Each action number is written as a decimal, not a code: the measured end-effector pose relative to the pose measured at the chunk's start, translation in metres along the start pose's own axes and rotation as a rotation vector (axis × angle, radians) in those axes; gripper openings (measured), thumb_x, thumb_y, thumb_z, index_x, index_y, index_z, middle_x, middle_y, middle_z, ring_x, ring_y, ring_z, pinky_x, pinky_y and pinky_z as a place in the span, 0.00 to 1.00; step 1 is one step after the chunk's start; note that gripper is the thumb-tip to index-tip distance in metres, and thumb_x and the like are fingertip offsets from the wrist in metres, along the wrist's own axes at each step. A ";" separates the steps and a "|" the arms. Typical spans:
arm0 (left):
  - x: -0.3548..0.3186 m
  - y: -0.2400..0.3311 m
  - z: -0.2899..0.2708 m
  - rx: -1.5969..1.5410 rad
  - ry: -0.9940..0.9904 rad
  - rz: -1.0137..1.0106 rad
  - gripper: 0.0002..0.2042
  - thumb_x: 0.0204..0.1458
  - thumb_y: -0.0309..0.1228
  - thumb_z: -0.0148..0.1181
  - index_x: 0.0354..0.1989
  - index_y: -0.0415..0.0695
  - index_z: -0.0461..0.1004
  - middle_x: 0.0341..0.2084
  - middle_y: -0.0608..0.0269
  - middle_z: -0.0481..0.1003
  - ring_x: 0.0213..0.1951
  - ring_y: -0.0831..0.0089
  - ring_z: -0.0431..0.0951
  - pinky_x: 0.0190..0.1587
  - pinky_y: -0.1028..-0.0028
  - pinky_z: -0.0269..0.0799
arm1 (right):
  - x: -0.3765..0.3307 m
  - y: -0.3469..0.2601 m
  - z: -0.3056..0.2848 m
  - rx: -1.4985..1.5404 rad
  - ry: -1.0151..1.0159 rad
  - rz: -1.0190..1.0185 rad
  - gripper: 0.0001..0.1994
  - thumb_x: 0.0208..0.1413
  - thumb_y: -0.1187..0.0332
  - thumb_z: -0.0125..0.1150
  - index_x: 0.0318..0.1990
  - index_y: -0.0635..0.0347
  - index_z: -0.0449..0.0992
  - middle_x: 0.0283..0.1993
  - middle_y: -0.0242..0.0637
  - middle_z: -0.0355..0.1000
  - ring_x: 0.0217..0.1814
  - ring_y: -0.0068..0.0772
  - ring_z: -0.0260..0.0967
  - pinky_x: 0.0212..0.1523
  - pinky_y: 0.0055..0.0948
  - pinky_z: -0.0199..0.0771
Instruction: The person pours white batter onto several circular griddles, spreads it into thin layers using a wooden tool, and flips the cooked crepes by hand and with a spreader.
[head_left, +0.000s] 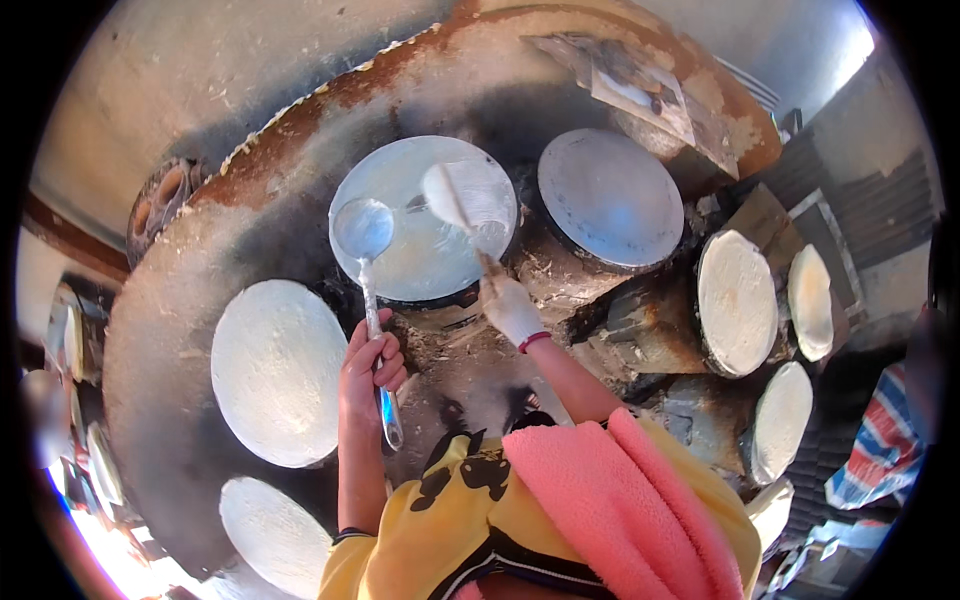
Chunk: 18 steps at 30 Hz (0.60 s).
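My left hand (372,365) grips the handle of a long metal ladle (363,230), whose bowl rests over the left side of a round grey griddle (400,270) at centre. My right hand (508,305), dusted white with flour or batter, holds a flat wooden spreader (447,196) with a pale, batter-coated blade tilted over the same griddle's right half. The griddle surface looks wet and shiny.
A second bare griddle (610,195) sits to the right. Griddles covered with thin white flatbread lie at left (278,372), lower left (275,535) and right (738,302). All sit on a sooty clay stove (170,330). A striped cloth (885,440) lies far right.
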<state>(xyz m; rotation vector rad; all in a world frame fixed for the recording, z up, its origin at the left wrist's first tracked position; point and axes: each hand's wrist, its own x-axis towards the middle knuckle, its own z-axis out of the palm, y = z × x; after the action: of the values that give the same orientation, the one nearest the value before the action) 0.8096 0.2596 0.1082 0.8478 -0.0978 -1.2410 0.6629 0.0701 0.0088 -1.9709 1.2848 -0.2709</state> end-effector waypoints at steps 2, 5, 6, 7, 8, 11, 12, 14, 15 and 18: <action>0.002 -0.002 0.001 -0.005 -0.005 0.005 0.17 0.57 0.23 0.39 0.56 0.38 0.58 0.22 0.66 0.60 0.13 0.86 0.54 0.13 0.85 0.51 | 0.005 0.011 0.007 0.000 -0.031 -0.141 0.21 0.61 0.58 0.40 0.60 0.53 0.60 0.40 0.55 0.70 0.38 0.52 0.70 0.41 0.40 0.72; -0.003 -0.009 -0.004 -0.056 0.014 0.040 0.18 0.58 0.24 0.39 0.57 0.38 0.57 0.23 0.66 0.60 0.13 0.87 0.54 0.13 0.85 0.53 | 0.017 0.012 -0.018 0.064 -0.265 -0.114 0.22 0.62 0.59 0.40 0.63 0.44 0.57 0.33 0.50 0.72 0.32 0.41 0.71 0.36 0.34 0.73; 0.002 -0.011 -0.003 -0.067 -0.015 0.029 0.18 0.58 0.24 0.38 0.57 0.38 0.57 0.23 0.66 0.60 0.13 0.87 0.54 0.13 0.85 0.53 | 0.032 0.027 -0.027 0.098 -0.175 -0.055 0.21 0.62 0.58 0.40 0.63 0.43 0.57 0.36 0.47 0.73 0.35 0.38 0.71 0.39 0.31 0.73; 0.006 -0.011 -0.004 -0.078 -0.034 0.017 0.17 0.58 0.24 0.38 0.57 0.38 0.57 0.23 0.66 0.60 0.13 0.87 0.54 0.13 0.85 0.52 | 0.046 0.043 -0.026 0.134 -0.095 0.007 0.21 0.62 0.58 0.40 0.63 0.42 0.57 0.39 0.45 0.73 0.39 0.35 0.71 0.42 0.29 0.72; 0.018 -0.012 0.014 -0.014 -0.028 -0.020 0.18 0.58 0.25 0.39 0.57 0.39 0.57 0.23 0.66 0.60 0.12 0.87 0.54 0.13 0.84 0.52 | 0.076 0.089 -0.001 0.548 0.174 -0.375 0.21 0.62 0.54 0.39 0.63 0.40 0.58 0.51 0.46 0.69 0.49 0.35 0.69 0.49 0.24 0.69; 0.046 0.004 0.019 0.157 0.078 -0.063 0.16 0.59 0.29 0.42 0.55 0.40 0.60 0.21 0.69 0.60 0.12 0.87 0.54 0.12 0.84 0.51 | 0.088 0.075 -0.006 0.460 -0.310 -0.308 0.21 0.63 0.57 0.39 0.63 0.47 0.58 0.61 0.47 0.60 0.58 0.35 0.63 0.55 0.23 0.65; 0.058 0.016 0.020 0.223 0.091 -0.069 0.15 0.59 0.29 0.43 0.54 0.40 0.61 0.20 0.69 0.60 0.12 0.87 0.54 0.12 0.84 0.51 | 0.080 0.041 -0.033 0.406 -0.255 -0.313 0.20 0.61 0.59 0.44 0.54 0.64 0.66 0.39 0.47 0.72 0.38 0.36 0.71 0.33 0.31 0.72; 0.118 0.040 0.045 0.353 -0.001 -0.151 0.14 0.58 0.29 0.43 0.51 0.40 0.62 0.19 0.68 0.61 0.12 0.86 0.55 0.12 0.83 0.51 | 0.126 0.101 0.002 0.436 -0.061 -0.364 0.20 0.61 0.59 0.43 0.55 0.61 0.66 0.36 0.50 0.72 0.35 0.38 0.71 0.33 0.33 0.71; 0.149 0.051 0.052 0.395 -0.049 -0.194 0.13 0.58 0.29 0.44 0.50 0.41 0.62 0.19 0.67 0.62 0.12 0.84 0.55 0.13 0.82 0.52 | 0.148 0.128 0.032 0.569 -0.015 -0.428 0.20 0.61 0.59 0.44 0.55 0.61 0.66 0.34 0.50 0.72 0.34 0.38 0.71 0.32 0.33 0.71; 0.181 0.077 0.008 0.498 0.078 -0.143 0.11 0.57 0.29 0.43 0.46 0.41 0.63 0.20 0.66 0.63 0.12 0.83 0.56 0.13 0.81 0.53 | 0.040 0.003 -0.075 0.084 -0.377 -0.223 0.19 0.61 0.60 0.43 0.55 0.60 0.65 0.32 0.53 0.71 0.33 0.37 0.71 0.35 0.33 0.71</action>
<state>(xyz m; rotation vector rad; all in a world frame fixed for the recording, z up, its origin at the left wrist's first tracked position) 0.9313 0.1055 0.0941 1.3521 -0.2959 -1.3370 0.6386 0.0000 0.0500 -1.9778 0.8041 -0.0526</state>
